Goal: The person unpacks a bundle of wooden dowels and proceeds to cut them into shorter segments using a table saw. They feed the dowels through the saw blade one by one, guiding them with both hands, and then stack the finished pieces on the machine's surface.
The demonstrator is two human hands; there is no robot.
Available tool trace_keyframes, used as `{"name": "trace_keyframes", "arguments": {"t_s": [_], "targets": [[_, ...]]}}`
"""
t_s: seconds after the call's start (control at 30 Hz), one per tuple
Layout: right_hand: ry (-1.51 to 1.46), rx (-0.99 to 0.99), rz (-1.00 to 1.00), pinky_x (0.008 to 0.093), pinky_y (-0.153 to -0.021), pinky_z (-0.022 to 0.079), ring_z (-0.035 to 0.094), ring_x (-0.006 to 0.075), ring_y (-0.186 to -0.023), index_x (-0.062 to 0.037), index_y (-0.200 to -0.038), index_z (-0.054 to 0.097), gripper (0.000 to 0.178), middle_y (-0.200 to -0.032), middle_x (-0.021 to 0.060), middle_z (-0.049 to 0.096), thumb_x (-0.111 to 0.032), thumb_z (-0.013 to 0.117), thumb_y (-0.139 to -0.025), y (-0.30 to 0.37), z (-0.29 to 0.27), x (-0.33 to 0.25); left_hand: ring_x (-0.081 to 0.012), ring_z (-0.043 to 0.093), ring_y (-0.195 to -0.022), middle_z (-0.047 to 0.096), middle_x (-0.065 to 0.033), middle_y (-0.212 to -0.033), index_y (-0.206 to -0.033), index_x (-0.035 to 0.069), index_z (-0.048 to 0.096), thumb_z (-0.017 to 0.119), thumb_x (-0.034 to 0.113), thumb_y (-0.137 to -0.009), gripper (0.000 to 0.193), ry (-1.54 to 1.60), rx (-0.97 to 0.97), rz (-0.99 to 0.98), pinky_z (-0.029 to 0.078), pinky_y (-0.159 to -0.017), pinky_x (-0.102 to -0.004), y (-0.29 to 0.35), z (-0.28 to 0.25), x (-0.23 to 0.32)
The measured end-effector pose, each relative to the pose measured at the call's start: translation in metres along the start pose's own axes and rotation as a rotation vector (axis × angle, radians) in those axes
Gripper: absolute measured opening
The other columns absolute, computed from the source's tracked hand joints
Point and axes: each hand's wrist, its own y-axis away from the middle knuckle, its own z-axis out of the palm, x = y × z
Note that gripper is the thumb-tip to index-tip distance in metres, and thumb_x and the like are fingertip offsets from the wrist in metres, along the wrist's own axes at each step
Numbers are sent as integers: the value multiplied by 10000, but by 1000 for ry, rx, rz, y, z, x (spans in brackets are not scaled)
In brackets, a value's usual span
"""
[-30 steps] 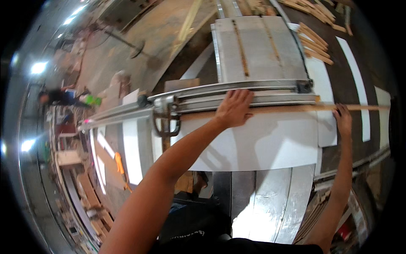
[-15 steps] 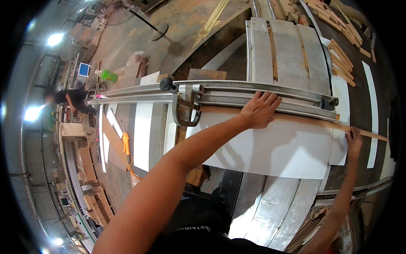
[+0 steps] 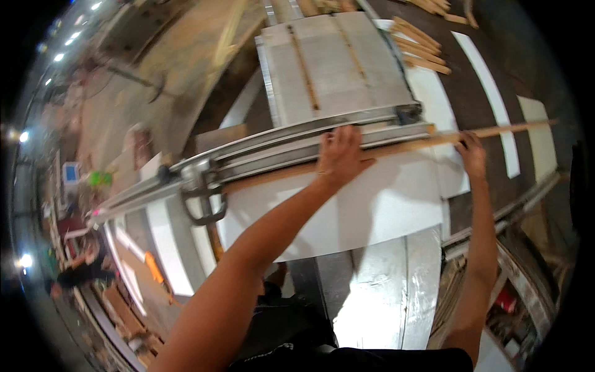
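Observation:
A long, thin wooden strip (image 3: 403, 148) lies along the near side of a metal fence (image 3: 279, 162). My left hand (image 3: 341, 153) is over the fence and strip, its fingers hooked over the rail and its thumb stretched along the wood. It holds the strip against the fence. Further right, past the fence's end, my right hand (image 3: 473, 155) grips the strip from the near side, its fingers curled over it. The strip runs on beyond this hand. Toward the fence's left part sits a grey metal clamp bracket (image 3: 206, 192) with a dark knob (image 3: 164, 173).
A white sheet (image 3: 384, 198) covers the worktop below the strip. Behind the fence is a slotted metal table (image 3: 334, 68). Short wooden pieces (image 3: 424, 46) lie at the far right. An orange air gun (image 3: 154, 267) is at the left, and a person (image 3: 87, 270) stands further off.
The whole view has turned and shifted, so the fence now slants up to the right. My left thumb now sticks out along the strip. My right hand keeps its hold on the strip.

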Motion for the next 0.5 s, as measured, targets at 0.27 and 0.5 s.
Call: {"name": "trace_keyframes", "arguments": {"t_s": [0.27, 0.5], "targets": [[40, 85, -9, 421, -958, 543, 657, 347, -1128, -4, -1185, 699, 376, -1274, 156, 654, -166, 778, -855, 11, -13, -8, -272, 535, -1148, 583, -121, -1238, -1302, -13, 575, 813, 597, -710, 883, 46, 135, 88, 398, -948, -452, -5, -14, 5], [63, 125, -19, 421, -960, 542, 655, 356, -1131, -2, -1198, 702, 374, -1283, 162, 650, -161, 768, -866, 12, -9, -12, -258, 545, -1085, 585, -106, -1191, -1293, -17, 580, 817, 582, -711, 867, 27, 108, 82, 403, -933, -420, -8, -22, 2]]}}
